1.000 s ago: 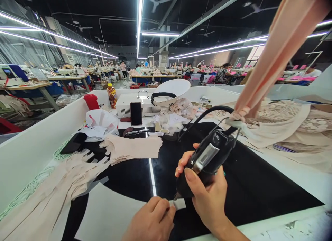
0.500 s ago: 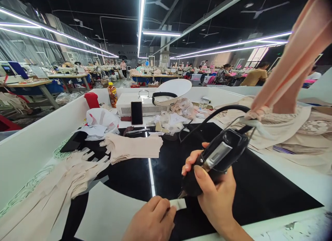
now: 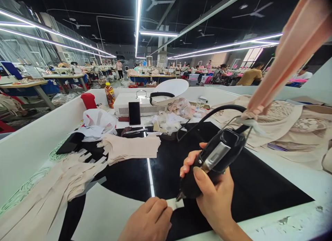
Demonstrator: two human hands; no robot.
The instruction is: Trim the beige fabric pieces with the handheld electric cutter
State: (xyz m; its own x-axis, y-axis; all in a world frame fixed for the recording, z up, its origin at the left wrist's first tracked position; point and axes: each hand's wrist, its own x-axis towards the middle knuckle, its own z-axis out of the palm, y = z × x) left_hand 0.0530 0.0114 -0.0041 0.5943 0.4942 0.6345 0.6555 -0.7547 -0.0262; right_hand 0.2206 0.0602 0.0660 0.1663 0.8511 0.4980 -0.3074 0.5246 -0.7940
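Observation:
My right hand (image 3: 216,192) is wrapped round a black corded hand tool (image 3: 213,162) with a clear window and a narrow pointed tip. A pink cloth strip (image 3: 287,57) tied at its top end holds it from above. The tip touches, or almost touches, a small cream fabric strip (image 3: 179,203) on the black mat (image 3: 264,185). My left hand (image 3: 150,216), fingers closed, pinches the other end of that strip; the part under the fingers is hidden. A white curved sheet (image 3: 103,210) lies left of my left hand.
A stack of cream fabric pieces (image 3: 133,146) lies behind my hands, with long cream strips (image 3: 52,189) to the left. Behind stand a phone (image 3: 134,113) and a white vented box (image 3: 121,106). Cream garments (image 3: 290,130) cover the right side. The black cable (image 3: 207,116) arches over the mat.
The tool's tip has come down onto or close to the cream strip, whose surface now looks bent up there. The whole view has shifted slightly.

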